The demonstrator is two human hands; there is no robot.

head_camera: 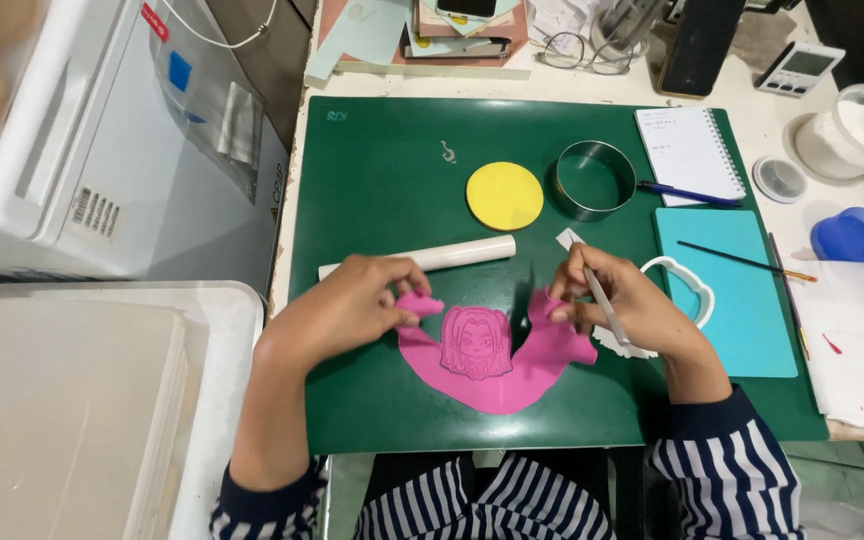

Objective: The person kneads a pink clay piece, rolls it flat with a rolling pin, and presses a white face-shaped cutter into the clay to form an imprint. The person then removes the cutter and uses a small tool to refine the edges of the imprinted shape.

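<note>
Pink fondant [512, 375] lies on the green mat [372, 190]. Left hand [352, 305] and right hand [617, 300] pinch its loose edges; the right also clamps a thin tool [607, 305]. Peeling evenly around the embossed figure [474, 343] should avoid tearing.

Fondant sheet [497, 385] on mat [382, 180], disc [504, 195] behind

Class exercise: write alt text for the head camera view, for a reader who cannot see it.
Two hands peel pink rolled paste away around a stamped cartoon figure on a green cutting mat; the left hand pinches one flap, and the right hand, holding a thin tool, pinches the other.
</note>
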